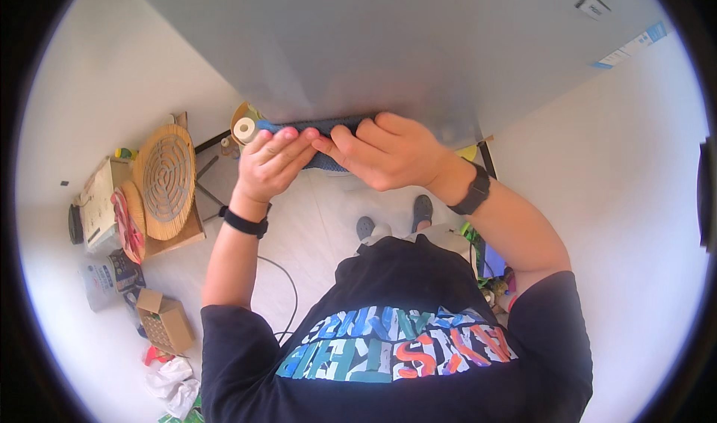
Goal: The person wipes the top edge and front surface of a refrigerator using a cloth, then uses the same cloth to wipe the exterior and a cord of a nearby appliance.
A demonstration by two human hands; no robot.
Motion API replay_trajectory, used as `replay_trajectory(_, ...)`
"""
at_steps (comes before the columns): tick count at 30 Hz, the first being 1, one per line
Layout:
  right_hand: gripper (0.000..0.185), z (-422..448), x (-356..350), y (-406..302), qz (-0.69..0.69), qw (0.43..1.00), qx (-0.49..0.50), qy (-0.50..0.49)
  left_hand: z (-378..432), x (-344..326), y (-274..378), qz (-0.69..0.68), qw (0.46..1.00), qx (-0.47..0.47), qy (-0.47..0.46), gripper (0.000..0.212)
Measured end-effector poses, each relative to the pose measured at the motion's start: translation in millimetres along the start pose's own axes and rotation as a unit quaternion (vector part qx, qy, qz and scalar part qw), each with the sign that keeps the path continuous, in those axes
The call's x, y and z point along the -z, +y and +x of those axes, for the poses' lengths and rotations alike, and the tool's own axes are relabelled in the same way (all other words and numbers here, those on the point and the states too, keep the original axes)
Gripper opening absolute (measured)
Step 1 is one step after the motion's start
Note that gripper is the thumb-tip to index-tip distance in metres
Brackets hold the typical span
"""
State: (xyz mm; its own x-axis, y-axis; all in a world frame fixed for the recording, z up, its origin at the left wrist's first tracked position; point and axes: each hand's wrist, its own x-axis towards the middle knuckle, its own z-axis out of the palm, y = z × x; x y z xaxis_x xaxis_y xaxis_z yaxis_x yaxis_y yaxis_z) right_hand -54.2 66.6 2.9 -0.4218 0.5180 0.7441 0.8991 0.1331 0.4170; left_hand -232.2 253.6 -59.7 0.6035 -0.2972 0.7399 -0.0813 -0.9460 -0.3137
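A dark blue-grey textured cloth (326, 162) is bunched in front of me, along the lower edge of a large grey panel (358, 42), probably a refrigerator. My left hand (274, 162) rests its outstretched fingers over the left part of the cloth, and its thumb is hidden. Curled fingers of my right hand (386, 151) grip the cloth further right. The fingertips of both hands meet near the middle. Much of the cloth is covered by the hands. A lighter blue end shows beyond the left fingertips.
On the left, a round slatted wooden lid or mat (166, 182) leans by a pale box (103, 199). Below stand an opened cardboard box (165, 322) and white plastic bags (175, 384). A white roll (245, 130) shows past my left hand. A black cable (294, 288) crosses the floor.
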Motion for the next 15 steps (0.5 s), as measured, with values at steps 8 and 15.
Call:
replay_trajectory(8,0.039,-82.5,-45.8,-62.5,0.058,0.987,-0.002,-0.15,-119.1,-82.0,76.3,-0.047,0.989,0.109,-0.089,0.03)
replay_trajectory(15,0.035,-156.3,-92.1,-123.9,0.091,0.953,-0.008,-0.288,-166.7,-91.6,153.0,-0.042,0.917,0.241,-0.314,0.05)
